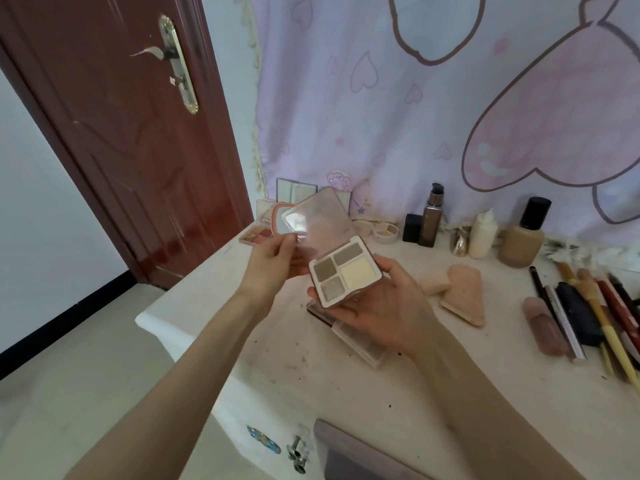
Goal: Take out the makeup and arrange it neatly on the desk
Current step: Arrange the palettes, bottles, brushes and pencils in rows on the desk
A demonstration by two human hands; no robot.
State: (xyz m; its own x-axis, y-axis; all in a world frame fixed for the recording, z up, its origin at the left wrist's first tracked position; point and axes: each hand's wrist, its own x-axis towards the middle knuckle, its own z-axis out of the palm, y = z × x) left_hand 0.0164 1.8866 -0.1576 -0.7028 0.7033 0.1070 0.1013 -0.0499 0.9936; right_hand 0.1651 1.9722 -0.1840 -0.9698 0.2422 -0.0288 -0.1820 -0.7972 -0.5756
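At frame centre, the right hand (377, 306) cradles a pink four-pan powder palette (344, 271) in curled fingers while the left hand (273, 261) pinches its clear hinged lid (313, 220) open. Judged mid-arranging: next, set it down among the makeup on the cream desk (398, 386).

An open palette (344, 271) sits above the worktop (398, 382), over another case (360, 341). Bottles (519, 237) line the back edge, palettes (258, 233) back left, sponges (462, 296) to the right, brushes (595, 320) farther right.
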